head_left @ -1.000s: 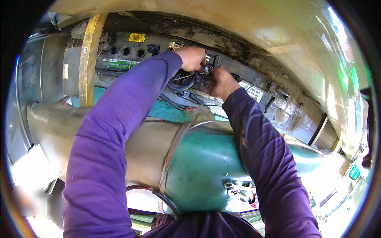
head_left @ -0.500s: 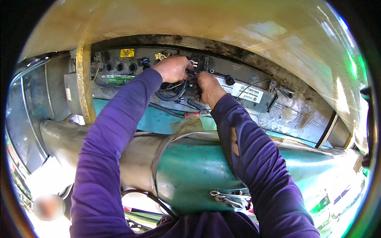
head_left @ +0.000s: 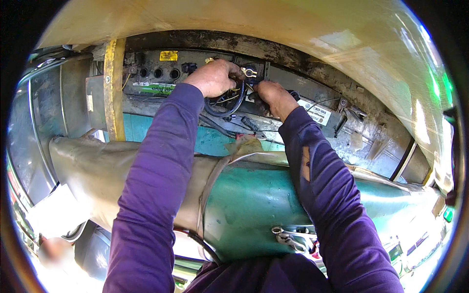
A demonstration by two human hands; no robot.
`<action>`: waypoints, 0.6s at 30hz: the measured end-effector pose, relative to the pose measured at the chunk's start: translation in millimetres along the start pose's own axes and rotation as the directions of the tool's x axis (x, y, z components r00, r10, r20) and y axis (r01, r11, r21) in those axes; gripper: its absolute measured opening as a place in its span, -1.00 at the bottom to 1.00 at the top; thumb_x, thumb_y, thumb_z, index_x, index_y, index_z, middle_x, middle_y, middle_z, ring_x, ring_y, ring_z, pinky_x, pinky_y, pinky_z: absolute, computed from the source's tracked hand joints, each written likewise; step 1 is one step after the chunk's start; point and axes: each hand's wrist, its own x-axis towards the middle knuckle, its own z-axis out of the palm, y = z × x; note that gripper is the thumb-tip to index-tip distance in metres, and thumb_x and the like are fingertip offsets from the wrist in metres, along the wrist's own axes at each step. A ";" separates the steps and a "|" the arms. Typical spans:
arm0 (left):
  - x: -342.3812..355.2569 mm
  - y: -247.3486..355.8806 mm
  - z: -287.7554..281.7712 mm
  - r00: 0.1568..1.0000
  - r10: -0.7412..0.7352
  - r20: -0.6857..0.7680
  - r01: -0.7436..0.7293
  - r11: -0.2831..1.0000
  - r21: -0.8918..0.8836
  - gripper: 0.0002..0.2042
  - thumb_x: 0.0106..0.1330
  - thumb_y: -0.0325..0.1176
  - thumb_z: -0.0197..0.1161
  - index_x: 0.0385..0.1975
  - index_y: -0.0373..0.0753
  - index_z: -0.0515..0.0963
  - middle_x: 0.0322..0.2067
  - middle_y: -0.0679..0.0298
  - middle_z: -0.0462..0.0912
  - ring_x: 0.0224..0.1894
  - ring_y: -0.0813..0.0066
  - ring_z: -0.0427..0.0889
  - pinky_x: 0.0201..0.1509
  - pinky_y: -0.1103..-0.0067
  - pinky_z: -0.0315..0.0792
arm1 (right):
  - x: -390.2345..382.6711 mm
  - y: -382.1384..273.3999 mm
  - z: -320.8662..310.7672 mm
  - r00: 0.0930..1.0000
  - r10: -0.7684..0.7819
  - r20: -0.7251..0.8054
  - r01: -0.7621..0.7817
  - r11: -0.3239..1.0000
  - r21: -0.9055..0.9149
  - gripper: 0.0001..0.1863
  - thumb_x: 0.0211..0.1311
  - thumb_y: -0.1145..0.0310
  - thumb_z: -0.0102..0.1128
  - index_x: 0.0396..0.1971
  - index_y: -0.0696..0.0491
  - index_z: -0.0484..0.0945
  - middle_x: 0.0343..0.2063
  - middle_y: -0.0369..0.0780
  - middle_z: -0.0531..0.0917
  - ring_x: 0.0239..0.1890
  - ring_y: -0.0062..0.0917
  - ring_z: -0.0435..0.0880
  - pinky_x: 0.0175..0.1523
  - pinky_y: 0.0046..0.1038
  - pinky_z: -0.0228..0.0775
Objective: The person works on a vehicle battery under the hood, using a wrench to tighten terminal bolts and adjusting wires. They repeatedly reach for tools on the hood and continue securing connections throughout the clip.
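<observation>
My left hand [head_left: 216,79] has curled fingers at the upper middle of the battery [head_left: 298,80], beside a metal terminal clamp [head_left: 250,73] and a dark looped cable [head_left: 229,110]; whatever lies between the fingertips is hidden. Just right of the cable, my right hand [head_left: 275,99] has bent, closed fingers among thinner wires, their tips obscured. A row of round dark ports [head_left: 158,73] and a yellow label [head_left: 168,55] show to the left.
A padded rail [head_left: 249,205], tan and green, spans the front; metal wrenches [head_left: 288,238] rest on its lower right. A yellow bracket [head_left: 114,102] stands at left. A large curved panel [head_left: 337,34] arches overhead. A blurred patch [head_left: 53,251] sits at lower left.
Both hands stay at the same terminal area with small finger shifts; the clamp and cable loop show more clearly now. The view has shifted slightly between frames.
</observation>
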 end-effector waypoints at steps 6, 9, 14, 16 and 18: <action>16.9 9.6 13.9 0.995 0.080 -0.052 -0.068 0.979 0.191 -0.67 0.27 -0.35 0.29 0.03 -0.19 0.69 -0.06 -0.05 0.73 0.01 -0.03 0.71 0.18 0.25 0.55 | 8.4 -11.5 -5.1 0.895 0.417 0.157 -0.444 0.807 0.390 -0.82 0.43 0.37 0.10 -0.31 0.17 0.57 -0.56 -0.21 0.56 -0.60 -0.49 0.47 -0.57 -0.30 0.26; 21.7 8.3 21.1 1.000 0.021 -0.012 -0.017 0.959 0.284 -0.72 0.27 -0.38 0.25 -0.03 -0.18 0.71 -0.08 -0.04 0.74 0.01 -0.03 0.71 0.17 0.21 0.55 | 8.0 -35.5 -12.9 0.673 0.653 0.347 -0.697 0.404 0.593 -0.82 0.45 0.38 0.08 -0.37 0.12 0.53 -0.60 -0.23 0.52 -0.65 -0.48 0.43 -0.60 -0.31 0.24; 22.5 7.4 24.6 0.995 0.091 -0.049 -0.078 0.970 0.230 -0.73 0.26 -0.41 0.24 -0.06 -0.20 0.71 -0.08 -0.04 0.73 0.00 -0.04 0.70 0.16 0.20 0.55 | 11.3 -19.2 -6.8 0.856 0.458 0.242 -0.509 0.831 0.227 -0.85 0.29 0.47 0.13 -0.24 0.17 0.64 -0.22 0.02 0.61 -0.17 -0.22 0.60 -0.18 -0.26 0.46; 21.6 7.9 26.8 0.996 0.068 -0.056 -0.053 0.970 0.239 -0.73 0.26 -0.42 0.24 -0.06 -0.20 0.71 -0.08 -0.04 0.73 0.01 -0.04 0.70 0.16 0.19 0.55 | 10.6 -5.3 -2.6 0.911 0.350 0.217 -0.383 0.914 0.133 -0.82 0.29 0.47 0.12 -0.21 0.20 0.65 -0.20 0.05 0.62 -0.13 -0.19 0.63 -0.12 -0.23 0.49; 20.2 7.9 29.5 0.991 0.090 -0.099 -0.065 0.970 0.232 -0.72 0.24 -0.43 0.25 -0.06 -0.20 0.71 -0.08 -0.04 0.73 0.01 -0.03 0.70 0.16 0.19 0.54 | 7.3 -1.1 -2.2 0.946 0.260 0.192 -0.286 0.950 0.124 -0.81 0.37 0.41 0.10 -0.25 0.20 0.63 -0.37 -0.04 0.62 -0.34 -0.29 0.62 -0.31 -0.24 0.45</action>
